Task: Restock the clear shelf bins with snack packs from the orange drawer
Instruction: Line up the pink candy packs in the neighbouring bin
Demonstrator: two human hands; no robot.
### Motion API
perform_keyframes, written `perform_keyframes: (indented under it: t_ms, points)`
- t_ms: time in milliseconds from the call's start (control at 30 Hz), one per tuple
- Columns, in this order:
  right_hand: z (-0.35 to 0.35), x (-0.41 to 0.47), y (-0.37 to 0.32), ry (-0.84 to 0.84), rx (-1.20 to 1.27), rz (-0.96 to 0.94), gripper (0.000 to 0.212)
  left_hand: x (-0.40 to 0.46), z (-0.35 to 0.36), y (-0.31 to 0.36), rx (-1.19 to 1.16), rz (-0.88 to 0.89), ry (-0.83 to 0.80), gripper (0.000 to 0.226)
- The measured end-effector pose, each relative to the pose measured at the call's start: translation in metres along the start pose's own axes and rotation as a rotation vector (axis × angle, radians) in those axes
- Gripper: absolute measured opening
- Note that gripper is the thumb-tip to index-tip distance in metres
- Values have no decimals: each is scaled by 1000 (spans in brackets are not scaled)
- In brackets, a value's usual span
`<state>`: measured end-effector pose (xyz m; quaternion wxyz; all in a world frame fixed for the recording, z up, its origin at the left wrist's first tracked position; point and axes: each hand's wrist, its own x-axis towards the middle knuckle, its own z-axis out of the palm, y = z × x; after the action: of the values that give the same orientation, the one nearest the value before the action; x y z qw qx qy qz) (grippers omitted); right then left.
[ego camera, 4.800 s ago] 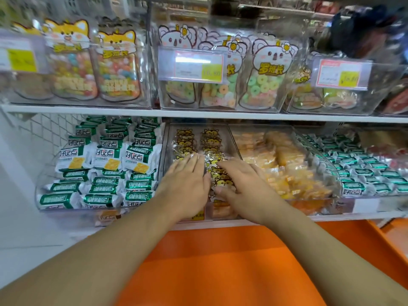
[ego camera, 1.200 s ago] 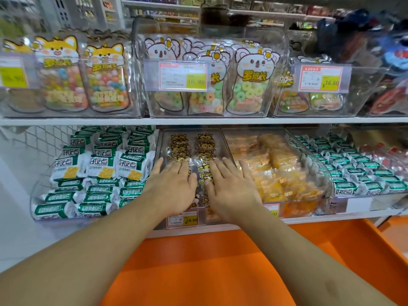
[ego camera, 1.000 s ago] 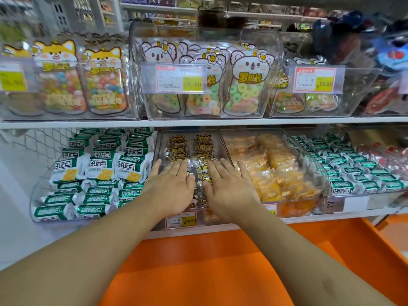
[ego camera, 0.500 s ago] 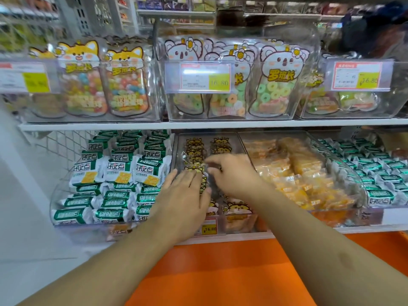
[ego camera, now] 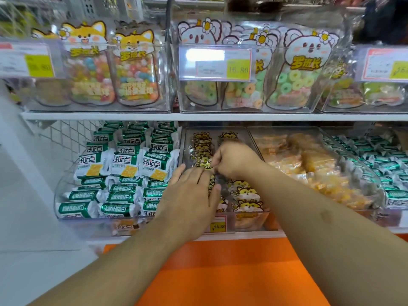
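Note:
A clear shelf bin (ego camera: 228,219) on the lower shelf holds two rows of small clear snack packs (ego camera: 247,195) printed with yellow cat faces. My left hand (ego camera: 189,193) lies flat on the left row, fingers straight. My right hand (ego camera: 234,160) is further back in the bin, its fingers curled and pinching a snack pack at the middle of the rows. The orange drawer (ego camera: 220,272) stands open below the shelf, under both forearms; its inside is out of view.
A bin of green-and-white cracker packs (ego camera: 123,173) sits to the left, a bin of orange pastries (ego camera: 309,168) and more green packs (ego camera: 379,168) to the right. Candy bags in clear bins (ego camera: 242,85) fill the upper shelf (ego camera: 198,117).
My right hand lifted off the front of the right row and reached deeper into the bin, its fingers curling onto a pack. My left hand stayed flat on the left row.

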<state>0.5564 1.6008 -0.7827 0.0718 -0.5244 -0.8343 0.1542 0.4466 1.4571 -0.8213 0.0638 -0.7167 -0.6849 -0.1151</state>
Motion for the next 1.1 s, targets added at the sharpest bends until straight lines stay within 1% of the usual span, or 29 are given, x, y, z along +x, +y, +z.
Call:
perform_keyframes:
  t_ms: [67,200,333,433,533,600,700,767,867,1033,1100]
  points:
    - [2,2,-4,-23,-17,-9,19,0,-1,0,-5,-4,-5,64]
    - [7,3,-5,-40,65,-31,16,-1,-3,-4,-1,-19,-4,65]
    - [4,-1,3,-49,111,-52,23,-1,-4,-4,-28,-26,-12,60]
    - [-1,-5,3,-68,135,-74,18,-2,-7,-6,-42,-50,-24,66]
    - [-2,1,-2,-91,96,-55,21,-6,-9,-12,9,-56,-25,70]
    - [0,8,-7,-104,46,-48,15,-8,-9,-14,18,-50,-37,72]
    - [2,16,-12,-144,-60,-52,15,-7,-8,-14,18,-48,-43,72]
    - [3,19,-10,-166,-107,-38,12,-7,-7,-14,14,-48,-41,72]
    - [2,22,-11,-161,-149,-29,8,-8,-7,-14,20,-47,-36,72]
    - [5,17,-17,-213,-139,-50,19,-8,-5,-13,29,-46,-32,71]
    - [7,16,-15,-191,-145,-45,19,-9,-5,-13,32,-45,-32,72]
